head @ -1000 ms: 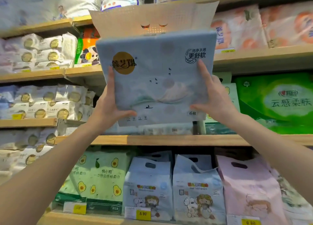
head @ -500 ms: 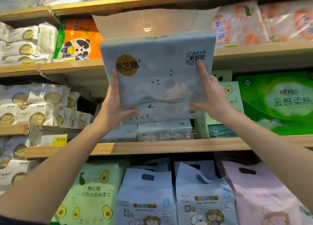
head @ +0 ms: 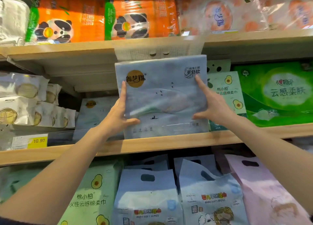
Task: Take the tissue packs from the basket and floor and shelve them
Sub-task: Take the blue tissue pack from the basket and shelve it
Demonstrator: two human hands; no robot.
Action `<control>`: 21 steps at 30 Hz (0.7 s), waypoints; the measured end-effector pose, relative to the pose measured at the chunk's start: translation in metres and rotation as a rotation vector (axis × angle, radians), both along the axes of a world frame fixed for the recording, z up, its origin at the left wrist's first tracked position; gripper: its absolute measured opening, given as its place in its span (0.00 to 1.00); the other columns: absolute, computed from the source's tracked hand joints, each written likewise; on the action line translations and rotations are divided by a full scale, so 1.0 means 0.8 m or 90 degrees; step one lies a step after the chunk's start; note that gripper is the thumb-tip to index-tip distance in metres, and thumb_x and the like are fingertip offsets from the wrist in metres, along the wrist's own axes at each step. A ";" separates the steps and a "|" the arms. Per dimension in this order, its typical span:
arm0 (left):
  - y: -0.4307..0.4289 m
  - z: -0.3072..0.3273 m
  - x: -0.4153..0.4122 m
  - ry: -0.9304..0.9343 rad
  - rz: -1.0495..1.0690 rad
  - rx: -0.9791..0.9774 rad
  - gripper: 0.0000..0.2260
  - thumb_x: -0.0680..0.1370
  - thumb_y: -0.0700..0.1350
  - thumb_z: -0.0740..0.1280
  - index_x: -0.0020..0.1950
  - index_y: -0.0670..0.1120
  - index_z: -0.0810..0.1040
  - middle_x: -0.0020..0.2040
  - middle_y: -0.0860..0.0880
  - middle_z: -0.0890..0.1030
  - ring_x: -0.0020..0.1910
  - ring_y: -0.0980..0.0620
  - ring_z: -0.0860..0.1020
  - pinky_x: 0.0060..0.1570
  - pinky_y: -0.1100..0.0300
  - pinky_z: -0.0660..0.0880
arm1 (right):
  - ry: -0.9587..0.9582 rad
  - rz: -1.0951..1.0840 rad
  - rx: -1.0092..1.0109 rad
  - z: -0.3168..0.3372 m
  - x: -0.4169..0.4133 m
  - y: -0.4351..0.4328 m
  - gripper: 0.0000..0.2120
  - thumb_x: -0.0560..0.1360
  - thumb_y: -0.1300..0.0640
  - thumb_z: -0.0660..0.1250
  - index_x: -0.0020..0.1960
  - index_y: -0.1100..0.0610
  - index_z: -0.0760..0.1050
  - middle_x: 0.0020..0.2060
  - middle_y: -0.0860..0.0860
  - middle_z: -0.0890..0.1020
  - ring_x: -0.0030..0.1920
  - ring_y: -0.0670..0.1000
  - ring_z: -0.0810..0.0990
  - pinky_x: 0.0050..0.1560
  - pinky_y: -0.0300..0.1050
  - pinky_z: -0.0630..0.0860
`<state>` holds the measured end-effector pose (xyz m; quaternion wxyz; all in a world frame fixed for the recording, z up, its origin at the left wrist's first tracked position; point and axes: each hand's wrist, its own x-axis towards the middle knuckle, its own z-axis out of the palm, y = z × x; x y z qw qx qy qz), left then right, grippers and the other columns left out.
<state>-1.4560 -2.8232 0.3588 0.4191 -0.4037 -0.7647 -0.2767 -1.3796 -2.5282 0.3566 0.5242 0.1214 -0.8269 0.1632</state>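
Now both hands, left (head: pixel 118 113) and right (head: pixel 212 106), clasp tissue pack (head: pixel 162 97) sides; bottom edge at shelf (head: pixel 169 144) lip

Tissue pack (head: pixel 162 96) lower than 1.0 s ago: then held in front of upper shelf level, bottom edge clear of middle shelf board (head: pixel 152 145); now bottom edge at board's front edge, contact uncertain. Pack's top flap now overlaps upper board. Left hand (head: pixel 118 114) and right hand (head: pixel 211 109) dropped with it. Matching pack (head: pixel 94 113) now exposed beside it, left.
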 end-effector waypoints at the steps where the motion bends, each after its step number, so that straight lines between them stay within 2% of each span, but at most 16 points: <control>1: 0.000 0.003 -0.002 -0.019 0.003 0.000 0.55 0.69 0.44 0.74 0.69 0.64 0.28 0.76 0.58 0.41 0.75 0.50 0.56 0.64 0.61 0.63 | -0.010 0.001 0.000 0.003 -0.002 0.001 0.60 0.59 0.55 0.79 0.72 0.36 0.38 0.60 0.60 0.74 0.54 0.59 0.74 0.56 0.53 0.72; 3: 0.001 0.010 -0.006 -0.064 0.014 -0.004 0.55 0.69 0.44 0.74 0.71 0.60 0.29 0.74 0.60 0.44 0.75 0.49 0.56 0.65 0.60 0.60 | -0.038 0.007 0.008 0.010 -0.006 0.002 0.60 0.59 0.56 0.79 0.73 0.39 0.39 0.60 0.61 0.74 0.48 0.56 0.74 0.54 0.52 0.72; 5: 0.002 0.015 -0.010 -0.092 0.045 -0.014 0.55 0.69 0.44 0.74 0.72 0.58 0.29 0.76 0.56 0.47 0.74 0.45 0.59 0.65 0.57 0.61 | -0.055 0.003 0.016 0.015 -0.011 0.003 0.60 0.59 0.56 0.79 0.73 0.39 0.39 0.56 0.60 0.75 0.38 0.50 0.69 0.49 0.50 0.72; 8: 0.007 0.019 -0.015 -0.111 0.115 -0.040 0.56 0.69 0.46 0.75 0.71 0.60 0.27 0.78 0.46 0.50 0.67 0.34 0.67 0.61 0.49 0.67 | -0.085 -0.011 0.009 0.017 -0.027 0.006 0.60 0.59 0.56 0.79 0.74 0.40 0.38 0.40 0.54 0.74 0.32 0.45 0.63 0.44 0.45 0.66; 10: 0.009 0.024 -0.019 -0.132 0.154 -0.066 0.56 0.69 0.47 0.75 0.70 0.61 0.26 0.77 0.42 0.51 0.65 0.34 0.68 0.57 0.50 0.69 | -0.100 -0.024 0.003 0.019 -0.038 0.006 0.60 0.60 0.56 0.79 0.74 0.41 0.38 0.33 0.49 0.68 0.34 0.47 0.64 0.44 0.45 0.65; 12: 0.009 0.030 -0.024 -0.153 0.198 -0.108 0.56 0.70 0.48 0.74 0.68 0.61 0.24 0.75 0.39 0.57 0.63 0.35 0.71 0.55 0.49 0.70 | -0.113 -0.031 0.000 0.021 -0.046 0.005 0.60 0.60 0.57 0.79 0.74 0.42 0.38 0.32 0.49 0.67 0.39 0.52 0.66 0.44 0.45 0.65; 15: 0.011 0.040 -0.035 -0.201 0.246 -0.146 0.55 0.71 0.49 0.72 0.62 0.64 0.20 0.73 0.37 0.61 0.48 0.42 0.80 0.51 0.51 0.76 | -0.132 -0.029 -0.004 0.028 -0.061 0.006 0.60 0.60 0.58 0.79 0.74 0.42 0.38 0.32 0.49 0.67 0.36 0.51 0.67 0.43 0.44 0.65; 17: 0.014 0.044 -0.040 -0.242 0.260 -0.145 0.55 0.72 0.49 0.71 0.61 0.64 0.19 0.73 0.37 0.63 0.41 0.46 0.81 0.47 0.53 0.77 | -0.154 -0.031 -0.005 0.033 -0.070 0.008 0.61 0.60 0.57 0.79 0.73 0.40 0.37 0.33 0.50 0.67 0.38 0.54 0.69 0.44 0.45 0.66; 19: 0.018 0.047 -0.046 -0.269 0.272 -0.142 0.55 0.73 0.49 0.71 0.62 0.63 0.19 0.72 0.38 0.65 0.41 0.48 0.82 0.45 0.54 0.78 | -0.170 -0.031 -0.007 0.037 -0.078 0.011 0.61 0.60 0.57 0.79 0.73 0.40 0.36 0.33 0.50 0.66 0.43 0.55 0.69 0.44 0.45 0.66; 21: 0.022 0.049 -0.053 -0.280 0.272 -0.141 0.55 0.73 0.49 0.71 0.63 0.62 0.19 0.70 0.39 0.69 0.41 0.48 0.82 0.47 0.53 0.79 | -0.178 -0.030 -0.010 0.039 -0.083 0.013 0.60 0.61 0.58 0.79 0.73 0.40 0.36 0.32 0.49 0.64 0.43 0.55 0.69 0.45 0.45 0.67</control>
